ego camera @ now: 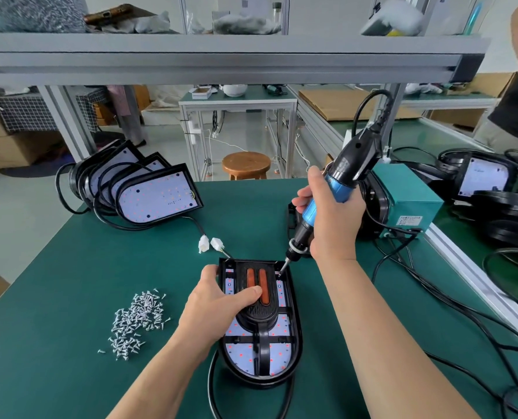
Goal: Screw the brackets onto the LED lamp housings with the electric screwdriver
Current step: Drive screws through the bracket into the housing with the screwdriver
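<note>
Right hand (333, 219): wrapped round the blue barrel of the electric screwdriver (336, 182). The tool leans up and away to the right, bit tip down in the far-right corner of the lamp housing (295, 328).
Left hand (218, 303): clamping that housing, fingers curled over its left rim, thumb laid across the two orange strips (250, 276) on the bracket (259, 316).
Lamp housing: flat on the green bench (85, 267), near centre, LED board up, rounded end nearest the person.
Bracket: black, sitting inside the housing on top of the board. Whether its holes line up with the mounts, I cannot tell.
Screw at the tip: too small to make out, seated or not, no call.
Step in hand: looks like driving the far-right corner screw.
Doing it well: the driver is tilted, so I'd bring it square over the hole before triggering. Push straight down the axis, and press with the thumb so the bracket can't creep.
Watch out: a slipped bit would land on the LED board right beside that corner.
Screws (136, 319): loose heap on the bench left of the housing, handy for the left hand.
Black lead (210, 382): loops out from under the housing's near end. Make sure it isn't rocking the housing.
Stacked housings (158, 195): leaning together at the far left, no brackets visible on them.
</note>
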